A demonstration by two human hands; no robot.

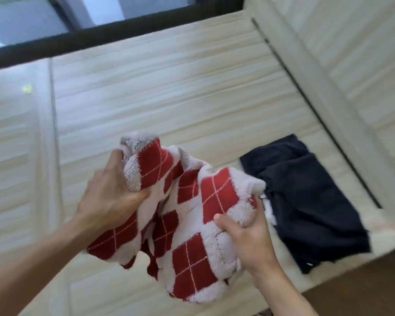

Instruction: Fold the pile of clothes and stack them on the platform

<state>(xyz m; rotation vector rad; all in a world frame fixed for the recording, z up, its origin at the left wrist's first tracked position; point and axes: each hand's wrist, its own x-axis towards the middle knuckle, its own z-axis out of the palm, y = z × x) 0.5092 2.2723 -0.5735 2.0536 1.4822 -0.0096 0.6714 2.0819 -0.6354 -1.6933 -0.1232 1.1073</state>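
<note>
Midair, left hand point(108, 192), right hand point(249, 238) hold one sweater point(192, 258).

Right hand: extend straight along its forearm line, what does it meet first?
The red-and-white argyle knit that the right hand grips. Past it, likely the pale platform, though depth is unclear. The dark folded garment lies off to the side.

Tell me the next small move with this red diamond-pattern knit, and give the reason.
Probably draw the hands apart and spread the knit flat on the bare platform, left of the dark garment. The left hand and right hand both grip it bunched and crumpled, so it cannot be folded yet, and the dark garment takes up the right side.
</note>
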